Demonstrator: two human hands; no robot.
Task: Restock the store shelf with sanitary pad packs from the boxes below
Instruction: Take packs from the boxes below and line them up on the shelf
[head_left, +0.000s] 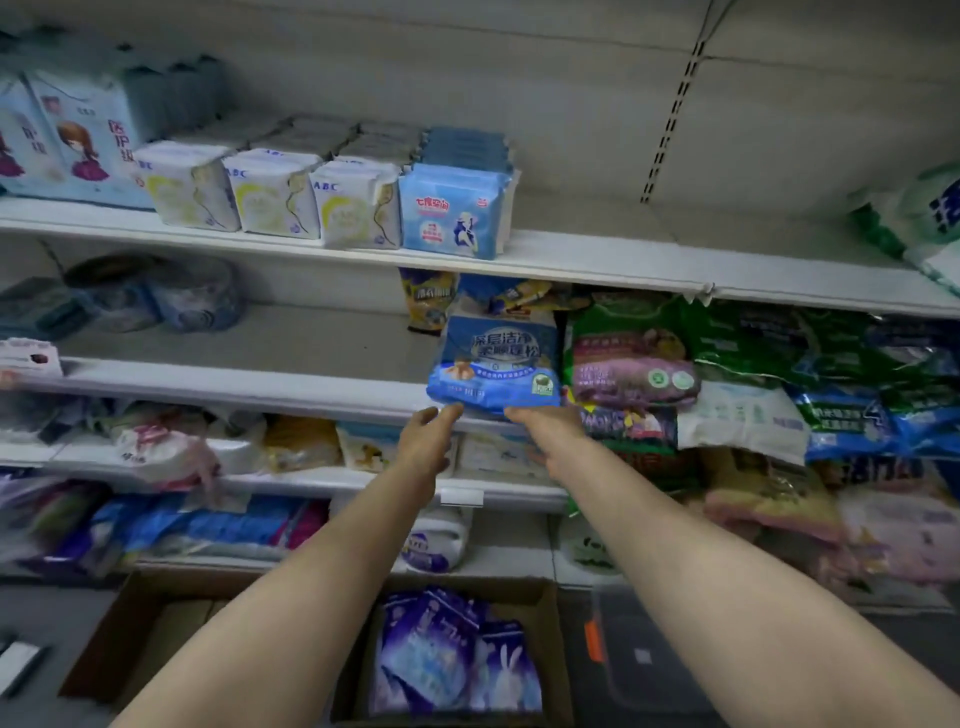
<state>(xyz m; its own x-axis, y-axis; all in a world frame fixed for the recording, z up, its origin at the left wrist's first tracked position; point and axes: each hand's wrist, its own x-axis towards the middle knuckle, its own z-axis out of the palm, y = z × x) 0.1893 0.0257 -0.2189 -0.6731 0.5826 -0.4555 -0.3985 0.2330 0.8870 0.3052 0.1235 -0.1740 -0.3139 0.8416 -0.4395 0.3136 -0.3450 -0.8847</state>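
A blue pack (493, 358) with white lettering leans at the front edge of the second shelf (234, 376), overhanging it a little. My left hand (426, 441) reaches up with straight fingers, and its tips touch the pack's lower left edge. My right hand (545, 431) holds the pack's lower right edge, its fingers hidden beneath the pack. Below, between my forearms, an open cardboard box (550, 649) holds purple sanitary pad packs (452, 654). On the top shelf (597, 260) stand white ABC packs (275, 197) and a light blue pack (449, 213).
Green, purple and blue bags (727, 374) crowd the shelf right of the blue pack. Left of it the second shelf is bare back to some wrapped packs (156, 296). A second cardboard box (150, 623) sits at bottom left, a dark plastic crate (649, 660) at bottom right.
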